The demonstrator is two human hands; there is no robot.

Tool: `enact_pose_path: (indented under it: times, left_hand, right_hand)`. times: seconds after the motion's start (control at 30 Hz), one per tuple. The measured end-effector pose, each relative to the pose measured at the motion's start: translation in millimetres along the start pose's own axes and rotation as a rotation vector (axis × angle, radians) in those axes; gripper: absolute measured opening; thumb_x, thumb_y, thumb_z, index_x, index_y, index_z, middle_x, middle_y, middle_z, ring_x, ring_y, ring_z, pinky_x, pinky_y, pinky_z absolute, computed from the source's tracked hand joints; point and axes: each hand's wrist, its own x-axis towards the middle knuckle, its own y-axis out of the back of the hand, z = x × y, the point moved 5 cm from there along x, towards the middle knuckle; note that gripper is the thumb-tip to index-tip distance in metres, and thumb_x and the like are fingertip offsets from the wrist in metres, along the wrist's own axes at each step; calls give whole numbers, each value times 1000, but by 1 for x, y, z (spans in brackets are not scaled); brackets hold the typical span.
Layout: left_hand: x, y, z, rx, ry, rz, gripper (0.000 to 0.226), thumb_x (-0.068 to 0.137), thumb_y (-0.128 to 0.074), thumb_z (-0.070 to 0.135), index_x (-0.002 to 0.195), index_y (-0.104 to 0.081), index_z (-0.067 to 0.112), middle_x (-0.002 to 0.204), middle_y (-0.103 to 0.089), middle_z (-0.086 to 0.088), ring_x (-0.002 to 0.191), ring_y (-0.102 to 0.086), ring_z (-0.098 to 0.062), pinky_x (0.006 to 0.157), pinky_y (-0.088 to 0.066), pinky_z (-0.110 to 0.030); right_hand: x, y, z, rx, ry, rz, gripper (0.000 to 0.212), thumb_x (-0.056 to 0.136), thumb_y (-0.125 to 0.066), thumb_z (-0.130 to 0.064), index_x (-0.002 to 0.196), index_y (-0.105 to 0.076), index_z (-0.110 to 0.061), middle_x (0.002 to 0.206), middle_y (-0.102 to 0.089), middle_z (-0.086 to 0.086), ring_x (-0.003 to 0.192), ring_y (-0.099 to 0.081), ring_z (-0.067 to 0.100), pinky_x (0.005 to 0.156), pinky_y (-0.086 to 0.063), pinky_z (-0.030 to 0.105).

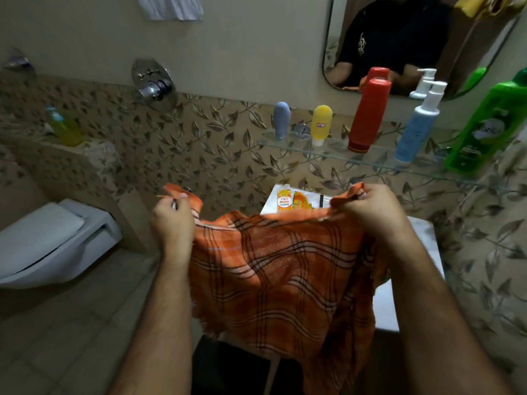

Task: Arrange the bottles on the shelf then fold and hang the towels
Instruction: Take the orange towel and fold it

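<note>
An orange checked towel (279, 269) hangs spread between my hands in front of the sink. My left hand (171, 220) pinches its upper left corner. My right hand (373, 212) grips the upper right corner, bunched in the fingers. On the glass shelf (328, 151) above stand a grey bottle (281, 118), a yellow bottle (320, 124), a red bottle (369, 115), a blue pump bottle (419, 124) and a green bottle (484, 124), all upright in a row. A yellow towel (484, 4) hangs at the top right.
A white sink (422, 243) lies under the towel, with small sachets (293, 202) on its rim. A toilet (54, 240) is at the left, a wall tap (154, 86) above it. A mirror (399, 38) hangs behind the shelf. A white cloth (171, 7) hangs top centre.
</note>
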Motion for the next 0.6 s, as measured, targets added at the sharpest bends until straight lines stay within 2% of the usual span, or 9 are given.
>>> enact_pose_path:
  times: [0.1, 0.2, 0.23, 0.27, 0.3, 0.37, 0.43, 0.5, 0.6]
  left_hand:
    - [-9, -15, 18, -94, -85, -140, 37, 93, -55, 30, 66, -54, 5, 68, -58, -16, 70, -55, -32, 65, -39, -36]
    - [-31, -31, 39, -285, -82, -496, 34, 97, -57, 25, 72, -58, 2, 61, -54, -9, 55, -50, -14, 57, -40, -25]
    - [-37, -34, 44, -370, -44, -586, 32, 96, -58, 26, 75, -61, 3, 62, -55, -11, 55, -50, -14, 57, -41, -24]
    - [-37, -36, 46, -424, -10, -604, 32, 95, -60, 29, 77, -62, 3, 65, -56, -13, 57, -50, -17, 59, -41, -26]
    - [-34, -35, 46, -443, 21, -557, 31, 95, -60, 30, 78, -62, 4, 66, -56, -13, 59, -50, -19, 61, -40, -27]
    - [-21, -25, 41, -353, 18, -315, 27, 97, -56, 27, 79, -61, 8, 68, -58, -7, 60, -50, -16, 62, -37, -26]
    - [-5, -10, 26, -287, -1, -60, 27, 98, -52, 27, 84, -64, 6, 78, -64, -12, 69, -55, -21, 65, -37, -27]
    - [10, -2, 9, -286, -23, 47, 32, 93, -51, 32, 75, -59, 7, 83, -65, -26, 76, -59, -36, 67, -43, -38]
    - [13, -5, 2, -259, -71, 33, 35, 90, -52, 35, 65, -48, 11, 69, -58, -24, 66, -52, -36, 64, -43, -44]
  right_hand:
    - [-11, -13, -16, -65, 19, -242, 11, 74, -82, -11, 71, -71, -13, 66, -72, 3, 67, -69, 18, 59, -52, 28]
    - [-32, -24, -32, -7, 61, -675, 31, 80, -73, 2, 57, -71, -19, 63, -70, -1, 65, -69, 12, 59, -52, 21]
    - [-39, -26, -40, 74, 52, -746, 33, 82, -69, 5, 58, -71, -17, 63, -71, 0, 63, -69, 11, 58, -52, 20]
    - [-36, -26, -43, 152, 35, -718, 28, 84, -68, 4, 63, -71, -16, 64, -71, 1, 63, -70, 11, 57, -53, 19]
    - [-28, -24, -44, 235, 14, -587, 20, 85, -69, -2, 70, -71, -15, 66, -73, 2, 64, -70, 12, 57, -55, 20]
    - [3, -10, -28, 342, -52, -103, 7, 84, -71, -11, 78, -72, -15, 72, -74, 1, 71, -71, 14, 66, -59, 25]
    - [17, 9, -12, 501, -132, 278, 11, 86, -68, -16, 75, -69, -17, 79, -73, -1, 78, -70, 14, 76, -55, 28]
    - [21, 16, -3, 544, -190, 347, 18, 90, -66, -19, 72, -65, -20, 85, -71, -1, 74, -66, 9, 75, -50, 24]
    - [18, 11, -13, 435, -122, 176, 17, 88, -68, -19, 72, -66, -24, 78, -70, -6, 64, -63, 2, 59, -48, 15]
